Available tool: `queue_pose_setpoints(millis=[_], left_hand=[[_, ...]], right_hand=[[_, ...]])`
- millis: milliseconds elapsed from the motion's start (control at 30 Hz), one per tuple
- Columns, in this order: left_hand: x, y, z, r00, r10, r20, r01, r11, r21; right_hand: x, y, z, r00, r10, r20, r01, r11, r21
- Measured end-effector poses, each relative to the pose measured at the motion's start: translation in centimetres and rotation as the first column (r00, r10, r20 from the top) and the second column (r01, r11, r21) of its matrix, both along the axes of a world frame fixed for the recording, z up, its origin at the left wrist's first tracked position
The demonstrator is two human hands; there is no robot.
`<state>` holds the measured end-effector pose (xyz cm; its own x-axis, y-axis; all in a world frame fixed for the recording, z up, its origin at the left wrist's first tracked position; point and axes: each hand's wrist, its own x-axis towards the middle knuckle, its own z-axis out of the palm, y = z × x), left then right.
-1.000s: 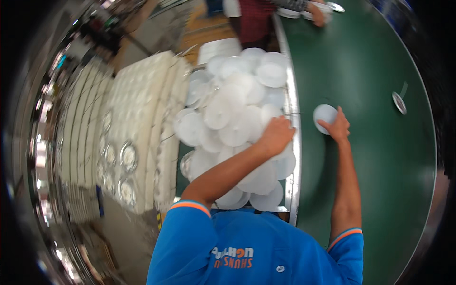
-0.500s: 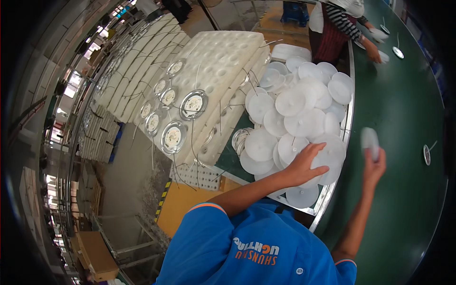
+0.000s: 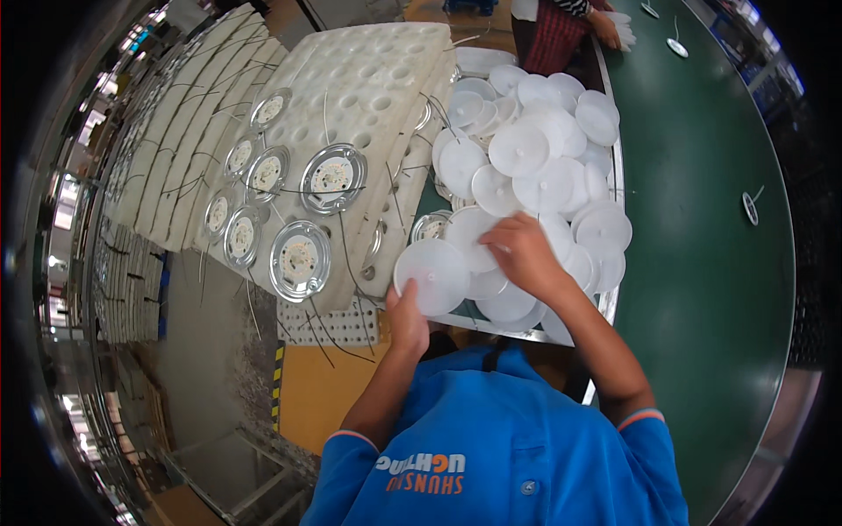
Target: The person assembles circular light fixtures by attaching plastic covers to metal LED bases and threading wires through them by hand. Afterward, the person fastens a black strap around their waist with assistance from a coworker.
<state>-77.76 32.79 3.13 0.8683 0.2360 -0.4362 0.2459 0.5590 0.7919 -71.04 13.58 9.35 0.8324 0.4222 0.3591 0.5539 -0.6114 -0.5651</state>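
My left hand [image 3: 408,323] grips the near rim of a white, translucent round lamp cover [image 3: 431,277], tilted up at the front left of the heap. Over the heap, my right hand [image 3: 529,256] has its fingers drawn together at another white lamp cover [image 3: 469,235]. Motion blurs those fingertips, so I cannot make out what is pinched. Many more round covers [image 3: 519,151] lie loosely piled beyond both hands. Just left of the held cover, a round silver lamp base [image 3: 430,228] shows partly under the pile.
To the left stands a foam tray stack [image 3: 377,66] bearing silver lamp bases [image 3: 333,180] with trailing wires. A green conveyor belt [image 3: 684,289] runs along the right, with a small wired part [image 3: 751,209] on it. A co-worker's hand [image 3: 605,31] handles white pieces at the far end.
My left hand has drawn back leftward and now holds a lamp cover. My right hand has come from the belt to the heap, without the white piece it held. The view has shifted right.
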Motion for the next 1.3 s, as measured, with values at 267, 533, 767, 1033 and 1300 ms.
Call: queue_pose_setpoints(millis=[267,533,767,1033,1300], left_hand=[[-2.1,4.3,-1.0,0.94,-0.33,-0.087,0.339,0.879,0.336],[-1.4,5.4,-1.3,0.928,-0.367,-0.063,0.37,0.927,0.061],[-0.7,2.8,0.5,0.979,-0.202,0.033,0.204,0.976,-0.082],[1.1,-2.1,3.1,0.925,-0.376,0.054,0.379,0.923,-0.065],[3.2,-12.0,4.1,0.849,-0.513,0.123,0.525,0.846,-0.097]], right_hand=[[5.5,9.4,-5.4,0.987,0.16,0.004,-0.141,0.881,-0.452],[6.5,9.9,-7.5,0.978,0.209,0.017,-0.131,0.672,-0.729],[9.3,5.4,-3.0,0.967,0.236,-0.1,-0.255,0.847,-0.466],[1.4,-5.0,3.3,0.863,-0.131,-0.489,0.444,0.658,0.608],[-6.9,-8.9,-0.2,0.718,0.04,-0.695,0.695,0.0,0.719]])
